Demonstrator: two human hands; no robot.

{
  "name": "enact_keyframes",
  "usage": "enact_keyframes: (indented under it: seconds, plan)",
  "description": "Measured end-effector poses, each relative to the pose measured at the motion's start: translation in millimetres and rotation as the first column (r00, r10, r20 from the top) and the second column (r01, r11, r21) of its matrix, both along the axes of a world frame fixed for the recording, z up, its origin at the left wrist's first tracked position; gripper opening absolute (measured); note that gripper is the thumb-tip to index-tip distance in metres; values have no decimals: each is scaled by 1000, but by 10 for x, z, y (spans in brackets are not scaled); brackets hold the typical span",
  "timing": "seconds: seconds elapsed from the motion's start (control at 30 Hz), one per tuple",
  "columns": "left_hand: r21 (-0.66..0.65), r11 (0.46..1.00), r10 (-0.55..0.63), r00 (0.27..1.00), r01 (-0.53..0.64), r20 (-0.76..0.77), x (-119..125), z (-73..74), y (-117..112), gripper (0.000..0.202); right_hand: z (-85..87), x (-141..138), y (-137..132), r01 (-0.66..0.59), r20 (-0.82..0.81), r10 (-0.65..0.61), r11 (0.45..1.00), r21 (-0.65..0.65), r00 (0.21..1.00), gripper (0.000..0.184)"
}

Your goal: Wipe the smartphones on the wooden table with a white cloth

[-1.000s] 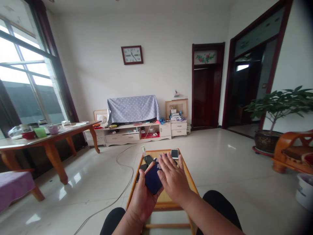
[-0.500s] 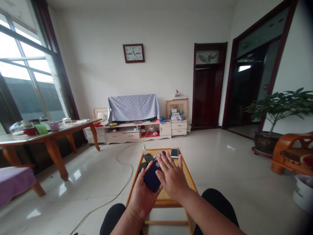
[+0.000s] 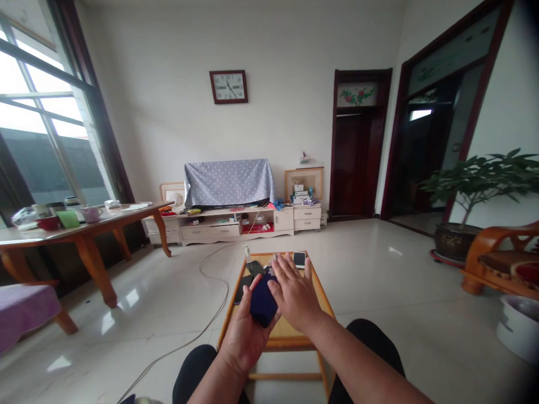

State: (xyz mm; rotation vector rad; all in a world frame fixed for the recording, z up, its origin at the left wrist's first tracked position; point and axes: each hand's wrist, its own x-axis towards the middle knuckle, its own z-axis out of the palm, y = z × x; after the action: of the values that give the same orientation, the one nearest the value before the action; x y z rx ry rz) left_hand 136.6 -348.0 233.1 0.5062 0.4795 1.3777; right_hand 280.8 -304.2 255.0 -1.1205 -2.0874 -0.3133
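Observation:
My left hand [image 3: 247, 335] is wrapped round the edges of a flat dark blue phone [image 3: 263, 302], thumb along its left side; whether a case covers it I cannot tell. A small pale patch shows near its upper end. Fingers outstretched, my right hand [image 3: 295, 294] lies over the phone's upper right part, its palm hidden. Beyond my hands is a low wooden table [image 3: 290, 341]. On it lie a dark flat phone-like thing [image 3: 243, 289], another dark slab [image 3: 255, 268] and a white-edged phone [image 3: 299, 259]. A clear pump bottle [image 3: 248, 255] stands at the far left corner.
A cable [image 3: 185, 343] runs over the tiled floor on the left. Further left stands a wooden table [image 3: 84, 231] with cups. A cloth-covered shape [image 3: 229, 182] sits on a white cabinet [image 3: 210, 231] by the wall. At right are a potted plant [image 3: 458, 238], wooden chair [image 3: 480, 266] and white bucket [image 3: 520, 325].
The view has shifted slightly. My right hand has slid a little over the phone, so more of its dark blue surface shows. My left hand keeps its hold.

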Motion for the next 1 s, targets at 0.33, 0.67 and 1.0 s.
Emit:
enact_keyframes:
  seconds: [0.33,0.67,1.0]
  plan:
    - [19,999,-31,999,30,30,-56,-39,47,54,-238,-42,-313,-174,120,168,984,38,978,61]
    - [40,998,-46,999,45,19,-85,-10,48,57,-267,-17,-383,-204,111,197,978,53,974,67]
    - [39,999,-32,999,32,10,-29,34,23,55,-222,29,-267,-77,33,76,996,36,997,65]
